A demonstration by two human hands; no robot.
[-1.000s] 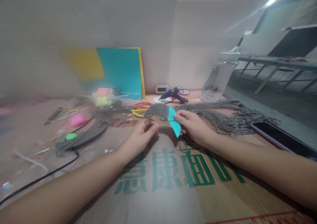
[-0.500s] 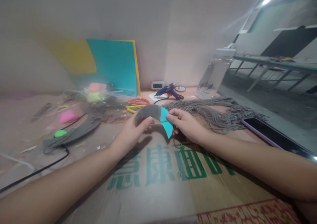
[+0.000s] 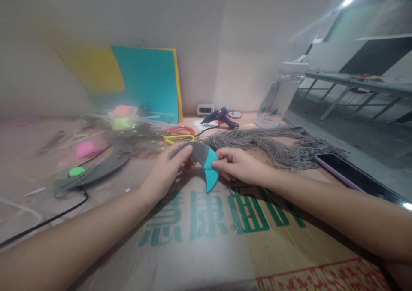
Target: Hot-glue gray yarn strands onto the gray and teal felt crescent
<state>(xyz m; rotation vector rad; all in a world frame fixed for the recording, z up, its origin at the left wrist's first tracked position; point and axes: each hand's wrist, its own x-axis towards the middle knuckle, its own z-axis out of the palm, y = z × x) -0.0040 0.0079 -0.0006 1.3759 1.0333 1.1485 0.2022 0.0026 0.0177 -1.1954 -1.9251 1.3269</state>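
Note:
A curved crescent piece (image 3: 211,177), turquoise at its pointed right end and wrapped in grey cord over the rest, is held above the cardboard. My left hand (image 3: 174,166) grips its grey part, thumb on top. With thumb and fingers, my right hand (image 3: 233,164) pinches the turquoise part, where a strand of cord crosses it. Behind and to the right of my right hand lies a loose bundle of grey cord (image 3: 289,147). At the left is another grey crescent (image 3: 103,173) with a green disc (image 3: 76,171) on it.
Flat cardboard (image 3: 206,256) with green print covers the table. Farther back are scissors (image 3: 180,131), a blue glue gun (image 3: 220,118), a small digital clock (image 3: 205,109) and a water bottle (image 3: 278,95). A phone (image 3: 357,177) lies right; turquoise and yellow sheets (image 3: 148,83) lean on the wall.
The crescent has tilted, its turquoise tip swinging down and left. My left hand has shifted left and up over the grey part; my right hand still holds the turquoise end.

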